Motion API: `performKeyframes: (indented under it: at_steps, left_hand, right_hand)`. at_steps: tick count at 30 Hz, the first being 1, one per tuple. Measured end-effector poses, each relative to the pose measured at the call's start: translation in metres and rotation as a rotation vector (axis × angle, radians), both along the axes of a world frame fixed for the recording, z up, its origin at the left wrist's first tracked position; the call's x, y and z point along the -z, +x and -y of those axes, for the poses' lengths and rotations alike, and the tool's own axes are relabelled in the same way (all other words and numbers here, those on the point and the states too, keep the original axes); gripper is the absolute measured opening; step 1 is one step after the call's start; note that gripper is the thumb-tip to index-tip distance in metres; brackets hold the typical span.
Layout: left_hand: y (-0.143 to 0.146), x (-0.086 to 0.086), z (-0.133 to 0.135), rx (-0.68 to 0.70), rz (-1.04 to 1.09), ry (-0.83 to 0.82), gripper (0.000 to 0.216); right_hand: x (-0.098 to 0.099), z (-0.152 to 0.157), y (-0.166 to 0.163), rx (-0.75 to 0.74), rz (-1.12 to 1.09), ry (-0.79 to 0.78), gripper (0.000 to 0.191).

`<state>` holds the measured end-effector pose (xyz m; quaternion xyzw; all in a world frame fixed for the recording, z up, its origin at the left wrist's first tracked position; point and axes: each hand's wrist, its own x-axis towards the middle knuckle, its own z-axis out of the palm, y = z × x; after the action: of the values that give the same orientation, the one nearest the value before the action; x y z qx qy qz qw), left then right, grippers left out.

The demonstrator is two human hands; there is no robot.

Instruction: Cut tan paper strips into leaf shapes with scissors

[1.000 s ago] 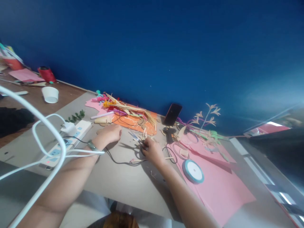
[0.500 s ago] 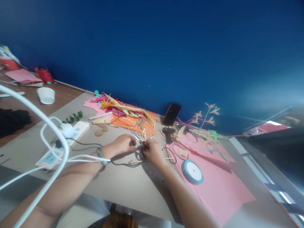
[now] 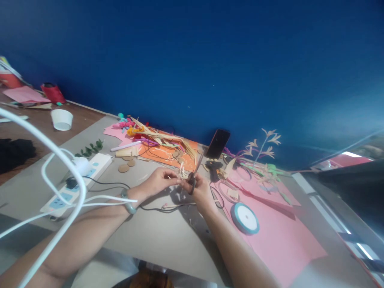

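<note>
In the middle of the table, my right hand (image 3: 201,193) is closed around the handles of a pair of scissors (image 3: 199,162), whose blades point up and away. My left hand (image 3: 160,181) meets it from the left, thumb and fingers pinched together. Whatever is between those fingertips is too small to make out; the fingertips of both hands touch or nearly touch. Small pale scraps (image 3: 187,166) lie just beyond the hands on an orange sheet (image 3: 165,157). A thin black cable (image 3: 160,209) runs on the table below my hands.
A phone (image 3: 218,144) leans against the blue wall. To the right, a ribbon spool (image 3: 245,218) rests on pink paper (image 3: 282,248), near a pale-petalled flower stem (image 3: 261,152). At left are a power strip (image 3: 100,163), a looping white cable (image 3: 81,176) and a white cup (image 3: 62,120).
The scissors have swung from pointing toward upper left to pointing upward in my right hand. My left hand's fingers have come in to meet the right hand's fingertips.
</note>
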<state>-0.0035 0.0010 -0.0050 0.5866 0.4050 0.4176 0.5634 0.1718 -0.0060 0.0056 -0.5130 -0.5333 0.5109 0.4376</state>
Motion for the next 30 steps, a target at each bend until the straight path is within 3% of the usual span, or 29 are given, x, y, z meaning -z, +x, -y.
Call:
performKeyframes:
  at_steps: [3, 12, 15, 19, 22, 30]
  left_hand:
    - [0.0, -0.004, 0.002, -0.054, 0.026, 0.021, 0.023]
    - [0.0, -0.007, 0.006, -0.109, 0.147, -0.179, 0.027]
    - [0.0, -0.012, 0.007, -0.121, 0.126, -0.128, 0.024]
    - [-0.001, -0.019, 0.009, -0.187, 0.153, -0.065, 0.019]
    - [0.0, -0.022, 0.008, -0.222, 0.197, -0.053, 0.016]
    - [0.001, -0.023, 0.009, -0.275, 0.268, -0.072, 0.014]
  right_hand:
    - [0.002, 0.001, -0.001, -0.015, -0.024, -0.019, 0.038]
    - [0.0, 0.002, -0.003, -0.031, 0.017, -0.028, 0.039]
    - [-0.008, 0.006, -0.002, -0.088, 0.114, 0.037, 0.034]
    - [-0.016, 0.009, 0.0, -0.21, 0.42, 0.198, 0.033]
    - [-0.017, 0.011, 0.002, -0.279, 0.579, 0.223, 0.03]
    - [-0.018, 0.013, -0.001, -0.312, 0.571, 0.136, 0.032]
